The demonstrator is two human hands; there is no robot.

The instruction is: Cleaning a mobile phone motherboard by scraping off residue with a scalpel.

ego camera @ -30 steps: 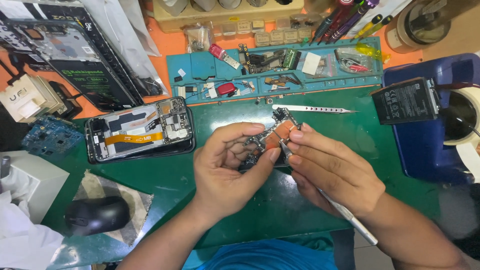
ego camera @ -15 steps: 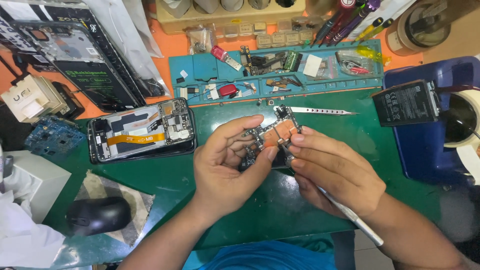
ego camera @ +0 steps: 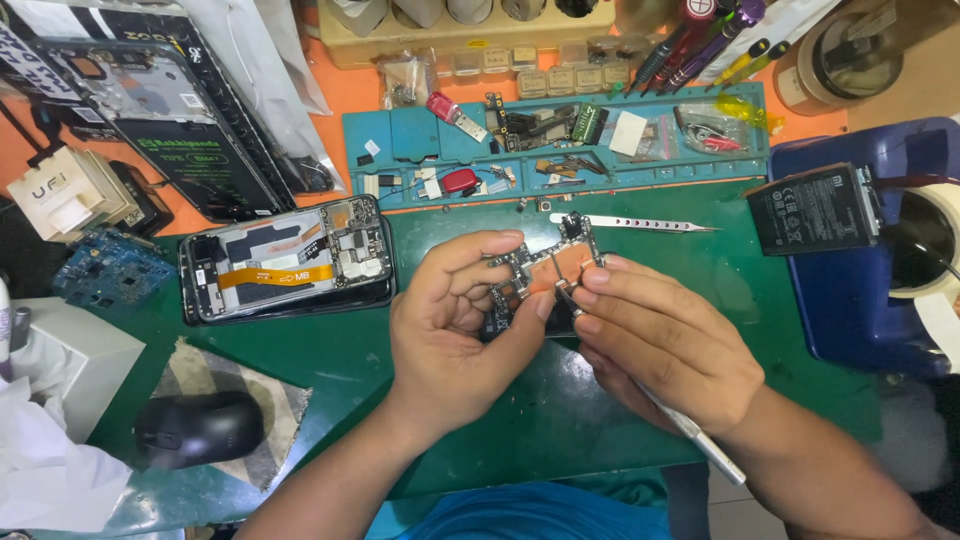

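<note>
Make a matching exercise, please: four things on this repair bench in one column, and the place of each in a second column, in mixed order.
Things:
1. circuit board
2. opened phone
3. computer mouse
4. phone battery

Places:
A. on the blue case at the right
B. between the fingers of both hands
C. on the green mat, left of the left hand
D. on the patterned pad at the lower left

Pairs: 1-B, 2-C, 3-D, 4-A

I am looking down at a phone repair workbench: a green work mat (ego camera: 330, 360) is covering it, an opened phone (ego camera: 287, 260) is lying at nine o'clock, a blue parts tray (ego camera: 400, 135) is sitting at twelve, and a loose battery (ego camera: 812, 208) is resting at two.
</note>
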